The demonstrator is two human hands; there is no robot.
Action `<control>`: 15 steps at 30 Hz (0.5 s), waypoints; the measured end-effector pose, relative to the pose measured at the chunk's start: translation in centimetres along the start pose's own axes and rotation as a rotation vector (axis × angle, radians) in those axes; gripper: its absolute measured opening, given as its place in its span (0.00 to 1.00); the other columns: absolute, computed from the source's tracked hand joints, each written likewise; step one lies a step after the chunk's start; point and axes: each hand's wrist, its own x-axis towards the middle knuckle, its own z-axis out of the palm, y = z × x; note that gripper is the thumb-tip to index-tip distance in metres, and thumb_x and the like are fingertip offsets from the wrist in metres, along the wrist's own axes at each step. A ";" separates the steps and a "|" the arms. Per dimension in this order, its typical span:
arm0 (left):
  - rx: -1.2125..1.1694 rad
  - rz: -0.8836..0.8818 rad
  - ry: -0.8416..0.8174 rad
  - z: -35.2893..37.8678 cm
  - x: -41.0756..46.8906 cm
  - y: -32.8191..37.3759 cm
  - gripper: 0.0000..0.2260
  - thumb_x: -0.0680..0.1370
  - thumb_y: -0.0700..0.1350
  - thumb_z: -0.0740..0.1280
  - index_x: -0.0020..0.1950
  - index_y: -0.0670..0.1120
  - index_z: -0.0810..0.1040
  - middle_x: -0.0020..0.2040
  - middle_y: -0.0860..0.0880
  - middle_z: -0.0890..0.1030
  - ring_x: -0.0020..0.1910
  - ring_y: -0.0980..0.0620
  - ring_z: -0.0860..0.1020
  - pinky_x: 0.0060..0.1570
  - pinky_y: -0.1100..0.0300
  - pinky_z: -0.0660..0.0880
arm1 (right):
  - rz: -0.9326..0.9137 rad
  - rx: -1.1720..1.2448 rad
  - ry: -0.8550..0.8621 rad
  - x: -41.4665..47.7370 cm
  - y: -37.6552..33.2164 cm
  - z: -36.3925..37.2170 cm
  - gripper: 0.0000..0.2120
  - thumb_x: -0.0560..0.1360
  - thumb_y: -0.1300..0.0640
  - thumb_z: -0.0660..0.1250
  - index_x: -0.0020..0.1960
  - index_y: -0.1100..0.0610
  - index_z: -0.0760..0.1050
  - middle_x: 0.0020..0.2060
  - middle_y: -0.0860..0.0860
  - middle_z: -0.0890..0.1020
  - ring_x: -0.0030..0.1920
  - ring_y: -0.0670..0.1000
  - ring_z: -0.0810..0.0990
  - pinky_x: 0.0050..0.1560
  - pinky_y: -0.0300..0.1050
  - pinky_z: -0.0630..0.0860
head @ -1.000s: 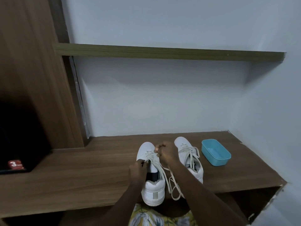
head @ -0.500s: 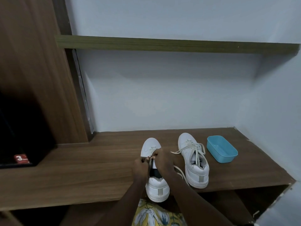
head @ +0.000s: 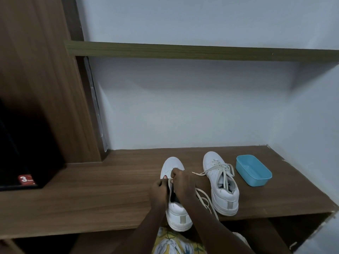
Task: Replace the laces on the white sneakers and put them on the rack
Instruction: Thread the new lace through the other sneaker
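Two white sneakers stand on the brown wooden shelf [head: 91, 198], heels toward me. The left sneaker [head: 178, 215] hangs slightly over the front edge. My left hand [head: 158, 192] pinches a cream lace [head: 205, 200] at the sneaker's left side. My right hand [head: 183, 184] grips the same lace over the tongue. Loose lace ends trail down to the right of that shoe. The right sneaker [head: 222, 187] stands free, its cream lace loosely threaded and spread.
A light blue plastic tub [head: 254, 170] sits right of the sneakers near the wall. A higher olive shelf [head: 183, 51] runs across above. A dark box with a red label [head: 25, 179] fills the left compartment. A floral cloth [head: 172, 242] shows below.
The camera view has shifted so the shoes sit further right. Both hands have drawn together over the left sneaker's eyelets, the lace pulled in closer.
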 end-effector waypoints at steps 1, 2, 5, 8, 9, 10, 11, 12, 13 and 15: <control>-0.036 -0.025 -0.004 0.0 0.1 -0.1 0.17 0.79 0.46 0.64 0.31 0.42 0.78 0.30 0.43 0.78 0.32 0.47 0.74 0.35 0.53 0.70 | 0.006 0.003 0.001 0.1 0.1 0.0 0.09 0.74 0.66 0.59 0.48 0.59 0.77 0.44 0.56 0.82 0.39 0.50 0.71 0.29 0.37 0.56; -0.065 -0.054 -0.013 -0.1 0.2 -0.2 0.16 0.78 0.46 0.65 0.32 0.42 0.79 0.32 0.42 0.79 0.33 0.46 0.75 0.37 0.52 0.72 | 0.002 0.003 -0.003 0.2 0.2 0.0 0.10 0.75 0.66 0.58 0.48 0.58 0.78 0.44 0.55 0.83 0.41 0.50 0.73 0.31 0.38 0.58; -0.126 -0.130 -0.047 -0.1 0.4 0.3 0.09 0.77 0.43 0.67 0.38 0.43 0.81 0.39 0.42 0.83 0.39 0.45 0.80 0.43 0.51 0.78 | -0.025 -0.015 -0.021 0.2 0.3 -0.4 0.12 0.76 0.64 0.57 0.52 0.58 0.78 0.47 0.54 0.83 0.47 0.53 0.78 0.40 0.40 0.64; -0.101 -0.140 -0.044 0.1 0.6 1.0 0.09 0.78 0.42 0.66 0.39 0.43 0.81 0.40 0.44 0.83 0.42 0.45 0.81 0.44 0.54 0.77 | -0.073 -0.042 -0.035 0.1 0.6 -0.7 0.14 0.78 0.64 0.57 0.57 0.58 0.77 0.52 0.54 0.82 0.52 0.53 0.78 0.49 0.42 0.70; -0.100 -0.148 -0.020 0.2 0.6 1.0 0.09 0.78 0.42 0.65 0.40 0.42 0.81 0.41 0.44 0.82 0.43 0.45 0.80 0.43 0.55 0.77 | -0.091 -0.048 -0.044 0.0 0.7 -0.8 0.15 0.77 0.64 0.57 0.59 0.58 0.77 0.53 0.54 0.82 0.53 0.54 0.78 0.52 0.42 0.70; -0.103 -0.162 0.014 0.4 0.5 1.1 0.09 0.79 0.42 0.64 0.43 0.41 0.80 0.42 0.43 0.82 0.44 0.44 0.80 0.42 0.56 0.76 | -0.109 -0.053 -0.052 0.0 0.8 -1.0 0.16 0.77 0.65 0.57 0.60 0.57 0.76 0.55 0.54 0.82 0.55 0.54 0.78 0.55 0.43 0.70; -0.112 -0.177 0.054 0.4 0.6 1.0 0.09 0.80 0.42 0.62 0.45 0.40 0.80 0.43 0.42 0.81 0.45 0.43 0.80 0.43 0.55 0.76 | -0.125 -0.058 -0.053 -0.1 0.8 -1.1 0.17 0.76 0.66 0.57 0.61 0.57 0.76 0.55 0.54 0.81 0.56 0.54 0.78 0.56 0.44 0.71; -0.140 -0.196 0.094 0.5 0.8 0.8 0.10 0.80 0.42 0.60 0.47 0.39 0.79 0.45 0.41 0.81 0.44 0.42 0.80 0.44 0.54 0.76 | -0.138 -0.062 -0.050 -0.2 0.9 -1.1 0.18 0.76 0.66 0.57 0.61 0.57 0.76 0.56 0.54 0.81 0.56 0.54 0.78 0.57 0.44 0.71; -0.200 -0.216 0.125 0.5 1.0 0.6 0.10 0.81 0.42 0.59 0.47 0.38 0.77 0.45 0.39 0.81 0.43 0.42 0.80 0.44 0.52 0.76 | -0.145 -0.063 -0.045 -0.3 1.0 -1.2 0.18 0.75 0.66 0.57 0.61 0.57 0.76 0.56 0.54 0.81 0.56 0.54 0.78 0.58 0.44 0.71; -0.459 -0.279 0.123 0.3 1.1 0.6 0.11 0.82 0.40 0.54 0.47 0.38 0.72 0.44 0.38 0.80 0.40 0.43 0.79 0.38 0.54 0.78 | -0.145 -0.056 -0.038 -0.4 1.2 -1.3 0.18 0.76 0.67 0.57 0.61 0.57 0.76 0.56 0.53 0.81 0.56 0.53 0.78 0.58 0.43 0.71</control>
